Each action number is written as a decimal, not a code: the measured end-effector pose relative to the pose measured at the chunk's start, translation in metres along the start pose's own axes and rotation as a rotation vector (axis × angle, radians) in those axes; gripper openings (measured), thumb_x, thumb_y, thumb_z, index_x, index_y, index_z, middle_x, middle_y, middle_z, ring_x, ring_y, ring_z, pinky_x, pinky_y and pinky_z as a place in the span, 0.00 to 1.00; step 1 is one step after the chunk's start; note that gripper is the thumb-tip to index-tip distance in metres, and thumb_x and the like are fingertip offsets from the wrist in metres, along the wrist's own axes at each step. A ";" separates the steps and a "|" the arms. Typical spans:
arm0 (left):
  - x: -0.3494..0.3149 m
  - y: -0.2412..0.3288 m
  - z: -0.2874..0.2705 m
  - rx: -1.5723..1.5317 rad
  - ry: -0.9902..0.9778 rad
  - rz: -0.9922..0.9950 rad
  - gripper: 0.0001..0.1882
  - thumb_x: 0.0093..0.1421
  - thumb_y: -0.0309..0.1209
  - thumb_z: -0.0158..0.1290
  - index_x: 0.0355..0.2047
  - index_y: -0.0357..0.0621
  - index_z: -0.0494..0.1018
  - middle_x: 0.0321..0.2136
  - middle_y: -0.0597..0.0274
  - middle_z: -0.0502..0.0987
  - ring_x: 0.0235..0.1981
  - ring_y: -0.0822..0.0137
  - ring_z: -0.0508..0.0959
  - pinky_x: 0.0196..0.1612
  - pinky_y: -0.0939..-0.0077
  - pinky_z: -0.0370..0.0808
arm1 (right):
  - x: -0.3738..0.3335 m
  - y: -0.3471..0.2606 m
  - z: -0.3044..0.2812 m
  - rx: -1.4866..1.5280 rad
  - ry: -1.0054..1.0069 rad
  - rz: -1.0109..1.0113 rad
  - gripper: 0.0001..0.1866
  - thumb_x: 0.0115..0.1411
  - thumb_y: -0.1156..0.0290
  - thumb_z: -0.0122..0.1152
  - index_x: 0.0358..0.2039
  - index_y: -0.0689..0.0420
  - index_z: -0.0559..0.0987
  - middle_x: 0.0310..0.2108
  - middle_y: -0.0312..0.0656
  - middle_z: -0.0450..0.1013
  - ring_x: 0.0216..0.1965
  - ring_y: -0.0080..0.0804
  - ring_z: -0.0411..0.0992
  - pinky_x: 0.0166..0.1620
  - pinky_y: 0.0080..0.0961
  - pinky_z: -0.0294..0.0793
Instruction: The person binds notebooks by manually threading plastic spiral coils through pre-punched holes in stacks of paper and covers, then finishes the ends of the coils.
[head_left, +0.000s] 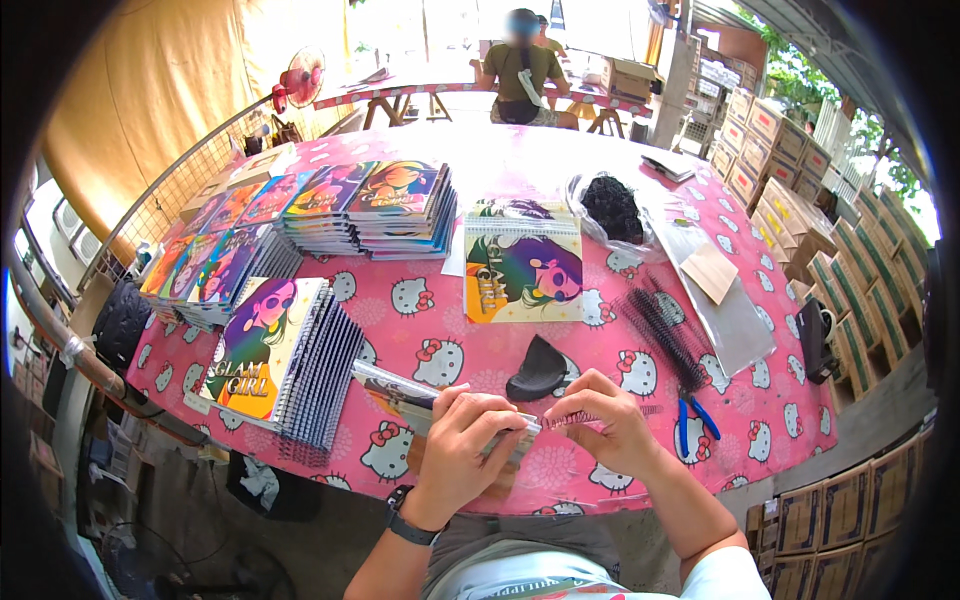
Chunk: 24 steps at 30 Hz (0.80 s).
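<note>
My left hand (468, 448) grips an unbound-looking notebook (392, 388), tilted up on its edge near the table's front. My right hand (622, 432) is closed, thumb and fingers pinching a thin dark spiral binding coil (568, 419) at the notebook's right end. How far the coil passes into the holes is hidden by my fingers. Just beyond my hands lies a black curved piece (538, 368), its kind unclear. Blue-handled pliers (697, 425) rest right of my right hand, below a heap of loose black spiral coils (662, 330).
Spiral notebooks stand in a near-left stack (270, 345) and several far-left stacks (400, 215). A notebook (523, 275) lies mid-table on the pink tablecloth (420, 345). Farther right are a bag of black coils (610, 208) and a plastic sheet (725, 315). Cartons (835, 510) line the right; a person (522, 75) sits beyond.
</note>
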<state>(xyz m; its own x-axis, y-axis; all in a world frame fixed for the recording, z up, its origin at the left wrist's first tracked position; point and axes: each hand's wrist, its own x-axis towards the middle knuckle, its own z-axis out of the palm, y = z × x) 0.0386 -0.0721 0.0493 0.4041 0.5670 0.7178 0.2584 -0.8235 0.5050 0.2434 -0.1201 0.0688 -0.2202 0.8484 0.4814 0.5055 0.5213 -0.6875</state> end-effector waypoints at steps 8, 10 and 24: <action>-0.001 -0.003 0.009 0.031 0.050 0.011 0.10 0.45 0.26 0.64 0.29 0.49 0.75 0.28 0.69 0.76 0.33 0.67 0.76 0.47 0.64 0.66 | -0.003 0.000 -0.009 0.055 -0.168 0.041 0.11 0.55 0.78 0.60 0.41 0.57 0.77 0.32 0.43 0.71 0.32 0.38 0.72 0.36 0.30 0.73; -0.002 -0.004 0.007 0.031 0.026 0.000 0.09 0.47 0.28 0.64 0.30 0.50 0.76 0.28 0.70 0.76 0.34 0.68 0.75 0.48 0.65 0.64 | -0.006 0.003 -0.006 0.049 -0.241 0.037 0.12 0.58 0.75 0.57 0.44 0.58 0.76 0.31 0.44 0.72 0.30 0.38 0.73 0.35 0.31 0.73; 0.005 0.004 0.001 0.248 -0.175 -0.013 0.09 0.56 0.42 0.56 0.34 0.57 0.76 0.31 0.75 0.75 0.40 0.70 0.73 0.56 0.52 0.48 | 0.019 0.114 0.034 -0.541 -0.284 0.227 0.37 0.41 0.47 0.71 0.52 0.47 0.73 0.59 0.57 0.57 0.58 0.58 0.58 0.57 0.47 0.62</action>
<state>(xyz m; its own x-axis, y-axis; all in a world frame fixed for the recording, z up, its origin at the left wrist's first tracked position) 0.0423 -0.0725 0.0542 0.5387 0.5831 0.6082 0.4617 -0.8081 0.3657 0.2679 -0.0413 -0.0186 -0.2326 0.9620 0.1433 0.8980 0.2690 -0.3483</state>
